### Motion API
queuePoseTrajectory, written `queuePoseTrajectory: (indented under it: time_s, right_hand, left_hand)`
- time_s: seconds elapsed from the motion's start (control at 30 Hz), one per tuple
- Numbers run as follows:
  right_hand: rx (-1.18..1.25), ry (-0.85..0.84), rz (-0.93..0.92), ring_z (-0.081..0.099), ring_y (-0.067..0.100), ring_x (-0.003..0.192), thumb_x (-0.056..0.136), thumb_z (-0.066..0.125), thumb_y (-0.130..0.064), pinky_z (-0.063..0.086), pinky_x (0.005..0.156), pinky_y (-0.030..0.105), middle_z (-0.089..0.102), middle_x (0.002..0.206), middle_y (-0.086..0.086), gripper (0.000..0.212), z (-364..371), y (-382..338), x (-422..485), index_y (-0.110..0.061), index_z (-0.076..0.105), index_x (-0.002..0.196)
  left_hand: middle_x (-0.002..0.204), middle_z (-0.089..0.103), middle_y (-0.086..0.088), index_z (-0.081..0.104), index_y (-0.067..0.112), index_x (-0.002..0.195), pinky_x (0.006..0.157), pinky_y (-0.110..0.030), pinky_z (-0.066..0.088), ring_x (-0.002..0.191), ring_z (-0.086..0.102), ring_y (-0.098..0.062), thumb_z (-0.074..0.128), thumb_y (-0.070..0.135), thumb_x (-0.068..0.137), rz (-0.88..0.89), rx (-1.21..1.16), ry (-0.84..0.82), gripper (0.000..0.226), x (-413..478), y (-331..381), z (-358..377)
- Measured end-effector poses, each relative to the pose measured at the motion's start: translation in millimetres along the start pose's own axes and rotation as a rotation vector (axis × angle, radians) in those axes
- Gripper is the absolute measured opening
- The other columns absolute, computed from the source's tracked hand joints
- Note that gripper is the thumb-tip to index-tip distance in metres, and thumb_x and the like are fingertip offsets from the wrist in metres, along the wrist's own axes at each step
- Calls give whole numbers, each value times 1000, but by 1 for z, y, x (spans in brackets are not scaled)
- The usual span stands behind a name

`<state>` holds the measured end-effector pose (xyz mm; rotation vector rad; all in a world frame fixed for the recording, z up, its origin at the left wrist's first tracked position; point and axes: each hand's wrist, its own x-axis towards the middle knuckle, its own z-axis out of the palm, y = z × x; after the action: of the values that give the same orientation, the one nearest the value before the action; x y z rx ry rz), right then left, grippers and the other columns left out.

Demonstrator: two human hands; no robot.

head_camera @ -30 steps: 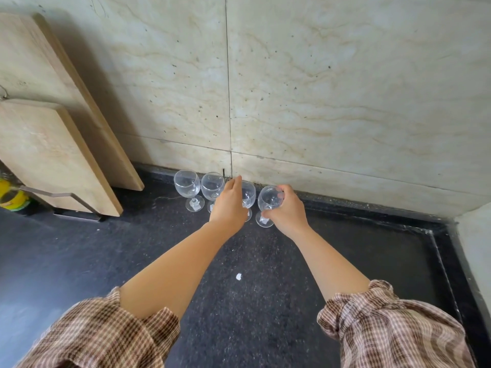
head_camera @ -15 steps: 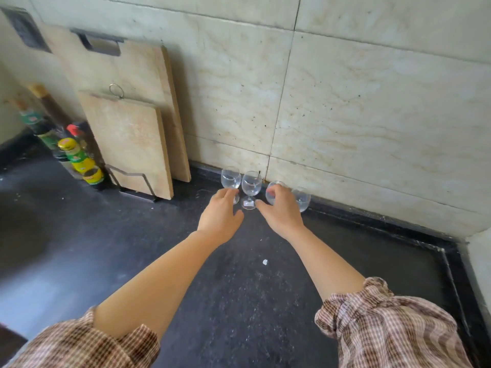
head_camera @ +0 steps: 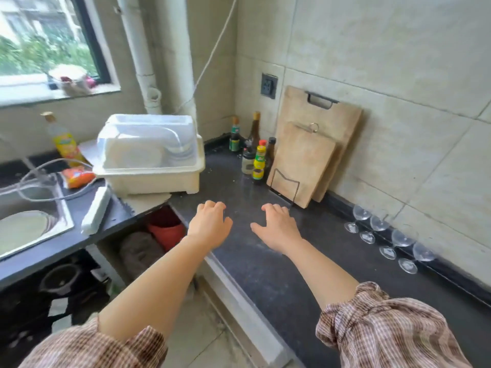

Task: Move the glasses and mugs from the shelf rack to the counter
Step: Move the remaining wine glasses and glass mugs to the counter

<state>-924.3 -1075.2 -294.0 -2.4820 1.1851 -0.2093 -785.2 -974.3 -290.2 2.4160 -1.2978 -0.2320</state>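
Observation:
Several clear wine glasses (head_camera: 382,235) stand in a row on the black counter (head_camera: 292,274) against the tiled wall at the right. My left hand (head_camera: 210,224) and my right hand (head_camera: 276,227) hover empty over the counter's left part, fingers loosely curled and apart, well to the left of the glasses. A white covered dish rack (head_camera: 148,155) with plates inside sits on the counter beyond my left hand. No mugs show in this view.
Two wooden cutting boards (head_camera: 305,160) lean on the wall in a wire stand. Sauce bottles (head_camera: 256,158) cluster in the corner. A steel sink (head_camera: 29,219) with a hose lies at the left. Below the counter edge is an open space with a red tub (head_camera: 166,229).
Both hands let go of the wine glasses and drew back leftward. The view swung left, bringing the dish rack, the sink and the window into sight.

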Motion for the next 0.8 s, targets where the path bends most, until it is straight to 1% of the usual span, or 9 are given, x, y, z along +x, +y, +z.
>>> queuePoseTrajectory:
  time_s: [0.13,0.27,0.37,0.5,0.7,0.8]
  right_hand:
    - [-108,-52,-172,34,30,128,88,50,-48,35,97,48,41,139,9,61,35,-121,-25,-14,37,136]
    - [-182,-45,-360,33,31,127,86,50,-50,33,98,50,41,137,10,62,69,-242,-52,-12,39,133]
    - [-172,-49,-492,35,32,127,85,53,-50,35,100,48,42,137,11,62,93,-330,-70,-12,41,132]
    - [-168,-65,-684,34,32,130,84,56,-47,34,101,46,40,140,12,65,118,-440,-92,-11,38,135]
    - [-183,-69,-913,38,32,125,85,54,-49,35,102,48,44,135,12,63,162,-598,-116,-12,39,134]
    - [-156,-73,-1005,38,31,123,85,54,-49,36,98,48,44,133,10,62,191,-681,-125,-12,40,133]
  left_hand:
    - [130,50,-11,49,13,129,95,-42,42,123,40,-30,45,30,91,-104,33,121,41,-66,-102,-69]
    - [126,53,-15,52,10,121,93,-44,42,120,42,-34,47,28,90,-239,89,210,37,-136,-200,-139]
    - [125,54,-16,53,9,122,94,-40,38,118,45,-33,46,27,90,-329,158,280,37,-180,-264,-188]
    - [126,52,-13,52,11,124,92,-40,41,118,43,-30,43,27,91,-442,221,386,37,-229,-335,-250]
    - [125,51,-15,53,10,122,93,-45,42,117,42,-33,44,28,89,-616,248,472,38,-289,-445,-332]
    - [126,49,-13,51,11,123,94,-45,42,119,41,-32,43,30,90,-700,274,486,39,-316,-507,-368]
